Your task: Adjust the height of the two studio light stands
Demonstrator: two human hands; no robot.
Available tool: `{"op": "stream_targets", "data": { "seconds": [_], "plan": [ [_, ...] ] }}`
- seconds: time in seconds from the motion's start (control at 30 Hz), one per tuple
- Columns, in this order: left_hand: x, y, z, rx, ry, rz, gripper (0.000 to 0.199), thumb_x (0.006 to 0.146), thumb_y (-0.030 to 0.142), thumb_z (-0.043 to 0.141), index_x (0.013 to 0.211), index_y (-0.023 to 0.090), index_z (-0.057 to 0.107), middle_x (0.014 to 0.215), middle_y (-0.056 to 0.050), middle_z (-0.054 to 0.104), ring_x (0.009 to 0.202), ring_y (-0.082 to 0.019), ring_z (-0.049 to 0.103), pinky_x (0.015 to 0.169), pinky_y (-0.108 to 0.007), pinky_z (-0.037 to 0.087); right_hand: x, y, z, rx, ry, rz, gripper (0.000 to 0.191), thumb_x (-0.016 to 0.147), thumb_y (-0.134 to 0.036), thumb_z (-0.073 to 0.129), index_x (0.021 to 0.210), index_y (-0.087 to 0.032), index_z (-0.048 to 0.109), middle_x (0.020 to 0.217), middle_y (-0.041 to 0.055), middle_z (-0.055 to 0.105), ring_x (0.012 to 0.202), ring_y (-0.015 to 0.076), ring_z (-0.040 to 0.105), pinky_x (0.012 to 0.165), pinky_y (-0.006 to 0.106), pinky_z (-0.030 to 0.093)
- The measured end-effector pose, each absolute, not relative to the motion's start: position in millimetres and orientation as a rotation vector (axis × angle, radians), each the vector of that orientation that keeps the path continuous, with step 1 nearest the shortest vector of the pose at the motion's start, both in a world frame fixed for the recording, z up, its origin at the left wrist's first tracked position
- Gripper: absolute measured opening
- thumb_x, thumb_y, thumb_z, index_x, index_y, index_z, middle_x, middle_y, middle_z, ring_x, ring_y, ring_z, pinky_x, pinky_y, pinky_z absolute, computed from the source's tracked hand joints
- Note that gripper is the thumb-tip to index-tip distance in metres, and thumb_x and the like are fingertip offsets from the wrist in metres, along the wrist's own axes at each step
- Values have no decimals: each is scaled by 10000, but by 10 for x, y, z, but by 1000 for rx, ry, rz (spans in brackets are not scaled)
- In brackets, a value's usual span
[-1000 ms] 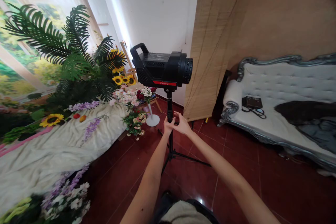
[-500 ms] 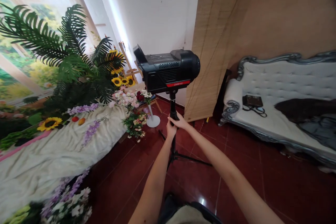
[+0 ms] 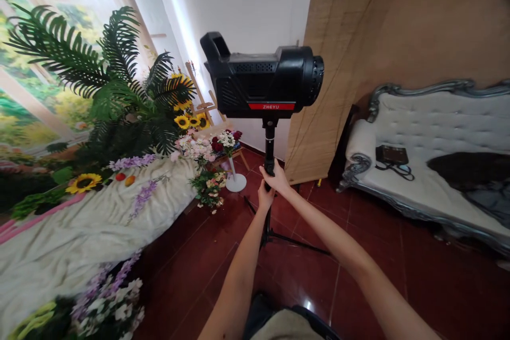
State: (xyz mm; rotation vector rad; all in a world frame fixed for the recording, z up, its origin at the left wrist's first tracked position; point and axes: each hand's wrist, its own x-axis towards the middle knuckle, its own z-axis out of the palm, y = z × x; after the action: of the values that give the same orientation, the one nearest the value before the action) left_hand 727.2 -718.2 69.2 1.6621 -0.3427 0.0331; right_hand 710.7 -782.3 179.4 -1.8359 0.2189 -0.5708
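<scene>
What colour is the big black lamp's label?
The narrow label is red with pale letters: head view.

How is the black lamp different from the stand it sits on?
The lamp is wide and chunky, while the stand is a thin pole with spread legs. The lamp wears a red label; none shows on the stand. The right hand and, lower, the left hand hold the stand; neither touches the lamp. Both things are mostly black.
</scene>
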Motion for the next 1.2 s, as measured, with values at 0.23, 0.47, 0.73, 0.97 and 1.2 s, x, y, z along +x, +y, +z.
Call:
{"op": "stream_targets", "data": {
  "seconds": [0.23, 0.47, 0.73, 0.97, 1.2],
  "plan": [
    [7244, -7204, 721, 1674, -280, -10, 297, 748, 381, 591, 966, 180, 577, 795, -24, 652, 705, -161, 628, 673, -270, 504, 7097, -7808, 2426, -1950, 127, -753, 268, 748, -399, 581, 883, -215, 441, 689, -9, 564, 655, 178, 575, 619, 286, 461],
    [7239, -7221, 720, 1693, -280, 49, 304, 763, 449, 573, 907, 181, 571, 763, -20, 637, 691, -155, 617, 670, -256, 482, 7147, -7752, 2818, -2029, 253, -868, 309, 765, -399, 588, 933, -194, 429, 678, 12, 565, 679, 210, 614, 653, 317, 482],
    [7208, -7209, 756, 1756, -359, 147, 308, 815, 463, 507, 943, 184, 526, 751, -34, 629, 673, -163, 609, 657, -260, 465, 7104, -7765, 2927, -2114, 279, -737, 338, 799, -420, 548, 990, -173, 419, 815, 92, 634, 828, 260, 636, 720, 357, 485],
    [7180, -7222, 768, 1761, -359, 201, 290, 822, 456, 504, 933, 188, 518, 756, -48, 632, 686, -172, 613, 657, -263, 462, 7067, -7791, 2921, -2083, 166, -769, 387, 797, -461, 559, 1008, -164, 430, 843, 102, 633, 849, 267, 634, 758, 377, 482],
    [7189, -7253, 768, 1722, -335, 183, 292, 808, 450, 519, 935, 187, 526, 769, -41, 625, 684, -165, 608, 656, -267, 474, 6763, -7994, 2738, -2076, -148, -748, 560, 809, -491, 555, 1231, -181, 360, 1116, 112, 584, 1019, 231, 586, 864, 403, 481]
  ]
}}
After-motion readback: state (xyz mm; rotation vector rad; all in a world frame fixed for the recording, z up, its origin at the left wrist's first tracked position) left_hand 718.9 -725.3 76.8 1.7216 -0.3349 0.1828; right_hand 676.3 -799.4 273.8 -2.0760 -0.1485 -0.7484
